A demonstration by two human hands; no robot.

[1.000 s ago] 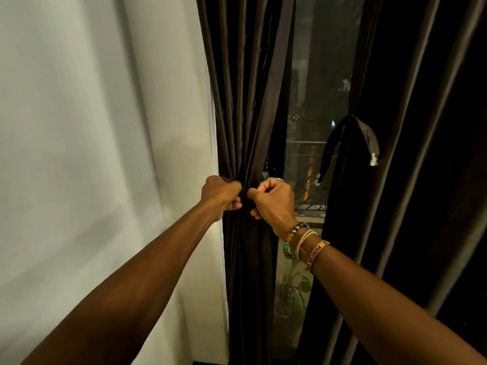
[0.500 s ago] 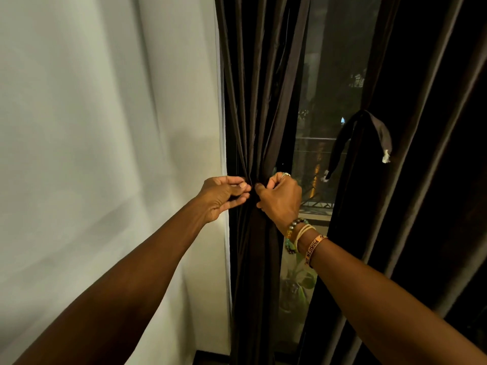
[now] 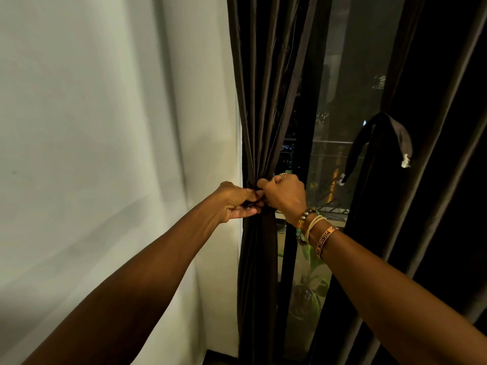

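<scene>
Nearest us, the orange wristband (image 3: 325, 239) bears dark lettering we cannot quite read, while beyond it our left hand (image 3: 237, 201) and right hand (image 3: 286, 196) both grip the gathered dark curtain (image 3: 259, 122) beside the white wall (image 3: 105, 127).

Head camera looks forward, arm's reach from the curtain (image 3: 263, 101).
</scene>
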